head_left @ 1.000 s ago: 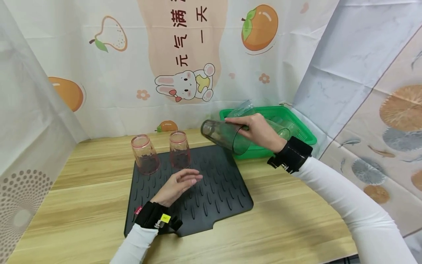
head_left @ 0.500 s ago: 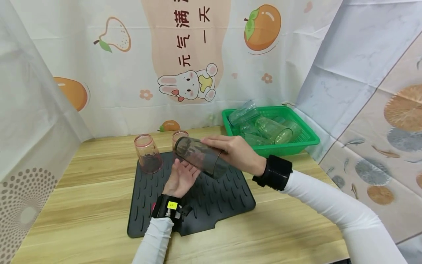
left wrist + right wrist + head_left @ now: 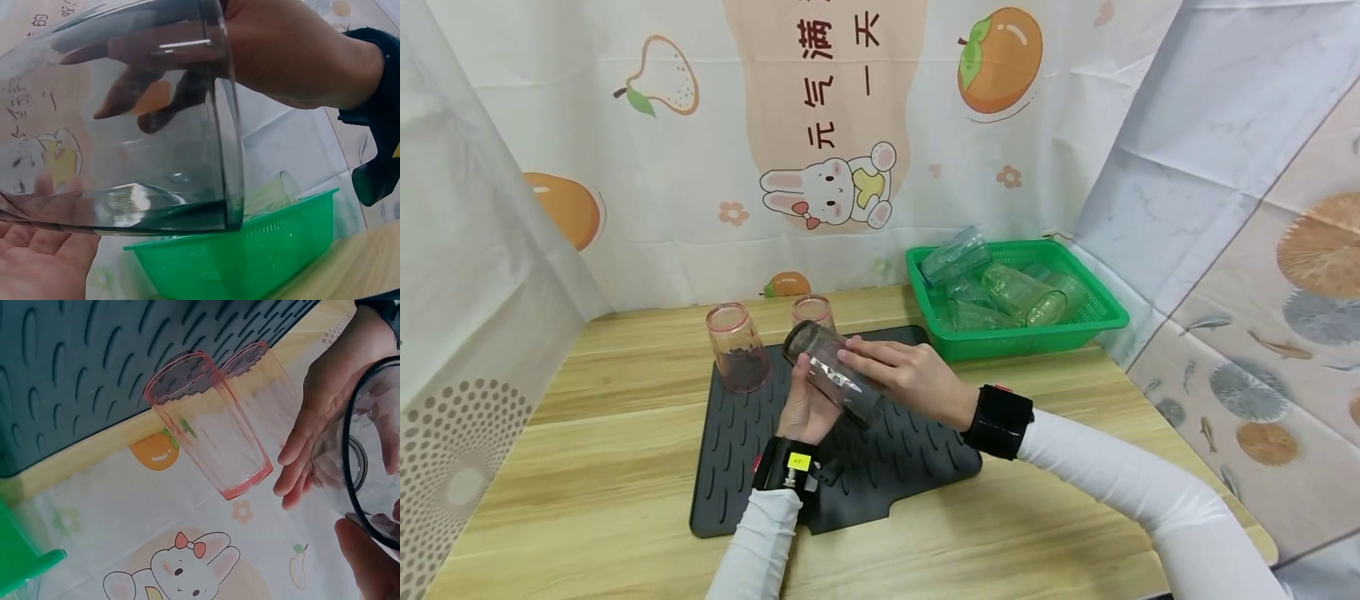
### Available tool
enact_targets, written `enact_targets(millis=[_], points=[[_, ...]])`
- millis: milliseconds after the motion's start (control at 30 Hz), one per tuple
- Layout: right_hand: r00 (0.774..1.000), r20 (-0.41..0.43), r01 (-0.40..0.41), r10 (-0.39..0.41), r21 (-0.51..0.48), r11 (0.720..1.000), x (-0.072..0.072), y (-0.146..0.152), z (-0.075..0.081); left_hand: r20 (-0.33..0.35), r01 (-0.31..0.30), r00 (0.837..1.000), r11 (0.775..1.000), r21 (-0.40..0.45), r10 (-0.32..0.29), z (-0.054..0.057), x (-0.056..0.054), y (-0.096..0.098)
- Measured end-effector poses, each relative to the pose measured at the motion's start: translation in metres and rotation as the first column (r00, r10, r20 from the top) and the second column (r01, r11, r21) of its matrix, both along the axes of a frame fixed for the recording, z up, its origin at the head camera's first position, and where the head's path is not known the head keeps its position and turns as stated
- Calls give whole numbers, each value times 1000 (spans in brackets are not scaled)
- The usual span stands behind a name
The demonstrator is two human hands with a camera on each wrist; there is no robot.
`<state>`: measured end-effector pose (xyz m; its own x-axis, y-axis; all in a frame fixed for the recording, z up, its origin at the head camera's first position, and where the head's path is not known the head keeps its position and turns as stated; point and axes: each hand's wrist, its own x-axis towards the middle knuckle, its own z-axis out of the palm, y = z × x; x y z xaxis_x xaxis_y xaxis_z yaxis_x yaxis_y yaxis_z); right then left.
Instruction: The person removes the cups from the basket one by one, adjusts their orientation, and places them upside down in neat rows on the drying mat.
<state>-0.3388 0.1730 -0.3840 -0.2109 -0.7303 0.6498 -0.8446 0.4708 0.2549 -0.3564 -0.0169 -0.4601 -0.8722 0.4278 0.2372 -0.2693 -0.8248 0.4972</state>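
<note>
A smoky grey drinking glass point(image 3: 842, 377) is held tilted above the black ridged mat point(image 3: 880, 450). My right hand point(image 3: 917, 379) grips it near its open end, fingers along the upper side. In the right wrist view the right thumb point(image 3: 362, 556) lies against the glass wall. My left hand point(image 3: 808, 412) cups the base end, thumb on the near side, with its fingers partly hidden behind the glass. Seen from the left wrist, the left hand's palm point(image 3: 44, 265) faces up under the glass. Two pink tumblers point(image 3: 739, 354) stand upside down on the mat, the right one partly covered.
A green plastic basket point(image 3: 1030, 340) with several clear and yellowish glasses point(image 3: 1018, 293) stands at the back right of the wooden table point(image 3: 1037, 508). A printed cloth point(image 3: 662, 183) hangs behind the table.
My right hand has carried the grey glass left and down from beside the basket to over the mat. My left hand has turned palm up and come round the glass's base end.
</note>
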Motion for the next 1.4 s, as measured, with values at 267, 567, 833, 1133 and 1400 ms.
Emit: enact_targets(millis=[267, 567, 833, 1133, 1400], points=[[989, 134, 66, -65, 1, 998, -2, 23, 0, -127, -128, 984, 991, -29, 123, 5, -5, -8], [981, 126, 152, -147, -34, 988, 5, 62, 6, -316, -366, 908, 886, -285, 274, -3, -29, -6], [971, 159, 187, -178, -47, 981, 7, 73, 15, -573, -487, 806, 718, -497, 149, -48, -84, 23], [974, 141, 185, -179, -29, 982, 12, 87, 19, -601, -532, 793, 590, -607, 98, -5, -69, 42], [972, 132, 200, -194, -34, 979, 14, 96, 19, -555, -537, 826, 444, -718, 100, -2, -92, 56]])
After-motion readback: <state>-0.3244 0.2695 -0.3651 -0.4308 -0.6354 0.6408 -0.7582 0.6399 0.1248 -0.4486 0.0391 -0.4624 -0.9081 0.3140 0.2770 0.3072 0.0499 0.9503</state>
